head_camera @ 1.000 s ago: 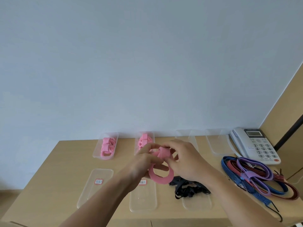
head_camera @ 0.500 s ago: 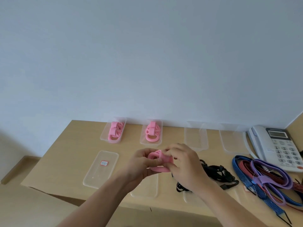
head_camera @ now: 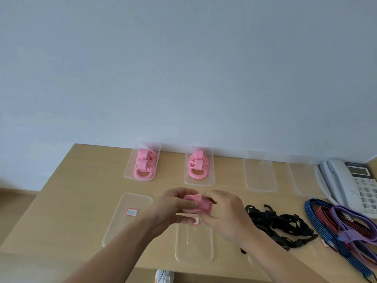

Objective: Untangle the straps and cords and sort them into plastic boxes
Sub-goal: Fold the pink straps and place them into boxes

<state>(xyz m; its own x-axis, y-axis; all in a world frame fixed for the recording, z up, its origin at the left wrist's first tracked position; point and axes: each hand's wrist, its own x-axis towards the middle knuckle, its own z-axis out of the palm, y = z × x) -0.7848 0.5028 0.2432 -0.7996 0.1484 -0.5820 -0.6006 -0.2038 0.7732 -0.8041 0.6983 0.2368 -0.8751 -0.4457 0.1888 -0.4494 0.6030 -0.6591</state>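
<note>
Both hands hold a coiled pink strap (head_camera: 197, 203) above the middle of the table. My left hand (head_camera: 175, 207) grips its left side and my right hand (head_camera: 223, 213) pinches its right side. Two clear boxes at the back hold coiled pink straps, the left one (head_camera: 142, 162) and the one beside it (head_camera: 199, 167). A tangle of black straps (head_camera: 279, 223) lies to the right of my right hand. Blue, red and purple cords (head_camera: 344, 227) are bundled at the far right.
Clear boxes with nothing in them stand at the back right (head_camera: 260, 172) (head_camera: 302, 176), at the front left (head_camera: 128, 217) and under my hands (head_camera: 193, 242). A white telephone (head_camera: 353, 180) sits at the right edge. A shoe (head_camera: 164, 276) shows below the table's front edge (head_camera: 61, 254).
The pink strap's hanging loop has been drawn in, so it is now a tighter coil between the hands. The camera has tilted and swung left, so the table appears lower and the phone further right.
</note>
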